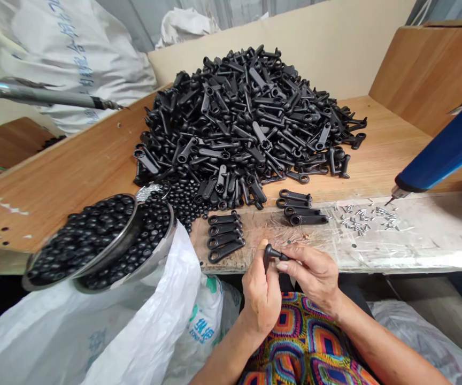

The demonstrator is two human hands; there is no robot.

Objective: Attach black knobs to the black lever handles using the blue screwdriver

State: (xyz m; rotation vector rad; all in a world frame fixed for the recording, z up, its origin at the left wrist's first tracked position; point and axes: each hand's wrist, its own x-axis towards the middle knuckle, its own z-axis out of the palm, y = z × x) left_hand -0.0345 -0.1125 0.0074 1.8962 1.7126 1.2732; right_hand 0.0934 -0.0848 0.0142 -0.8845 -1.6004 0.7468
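Observation:
My left hand is closed round a small black plastic lever piece just in front of the bench edge. My right hand pinches the same piece from the right with thumb and fingers. Beyond them, a row of finished black levers lies on the bench, with a second small group to the right. A big heap of black levers fills the middle of the wooden bench.
Two metal bowls of small black beads sit at the left on a white sack. Small metal pins are scattered on plastic sheeting. A blue tool hangs at right, a metal rod at left.

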